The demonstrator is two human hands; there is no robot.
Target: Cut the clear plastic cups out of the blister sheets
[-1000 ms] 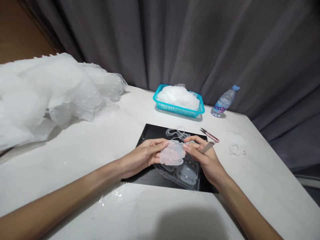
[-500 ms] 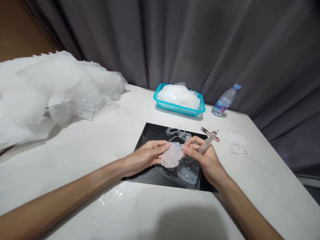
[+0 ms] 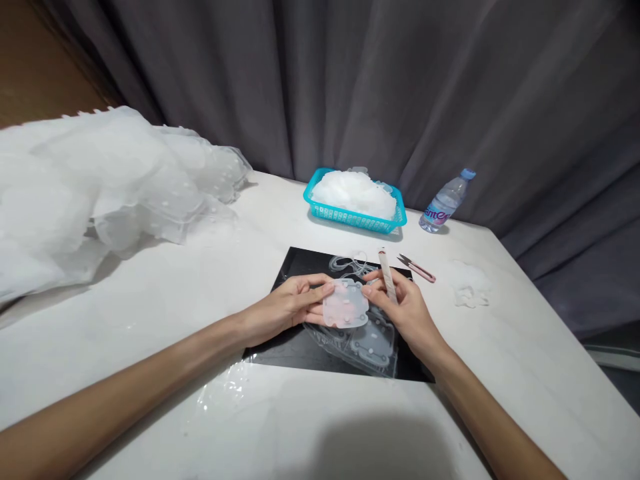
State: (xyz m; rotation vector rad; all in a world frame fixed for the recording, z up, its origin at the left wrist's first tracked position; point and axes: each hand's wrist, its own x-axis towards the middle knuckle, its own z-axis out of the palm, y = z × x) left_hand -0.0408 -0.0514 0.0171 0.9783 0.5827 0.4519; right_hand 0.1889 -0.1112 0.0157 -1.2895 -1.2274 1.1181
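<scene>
closest to us there's the white table (image 3: pixel 270 427), with a rounded dark shadow on its front part and both bare forearms reaching in over it. a black board (image 3: pixel 280 357) lies flat under the hands, and on it we can make out a clear plastic bag (image 3: pixel 373 343) with see-through shaped pieces showing through it.

just above that we've got the frosted piece (image 3: pixel 345 305), held up over the middle of the board. the left hand (image 3: pixel 295 303) has its left side, fingers clamped on it with the thumb on top and the others behind. the right hand (image 3: pixel 405 303) has its fingers closed round a slim pale tool (image 3: pixel 387 273) that sticks up out of the grip; its thumb is at the piece's right edge, but we can't tell if it's pinching there.

behind the hands a loop of grey cord (image 3: pixel 347 265) sits on the board, with pink-handled snips (image 3: pixel 417 268) by the board's back right corner and a whitish scrap (image 3: pixel 471 283) further right.

farther back we see a heaped white pile (image 3: pixel 125 180) off to the left, a turquoise basket (image 3: pixel 360 220) full of white stuff (image 3: pixel 353 192), a blue-capped bottle (image 3: pixel 443 205) standing right of it, then grey curtains (image 3: pixel 340 80).
</scene>
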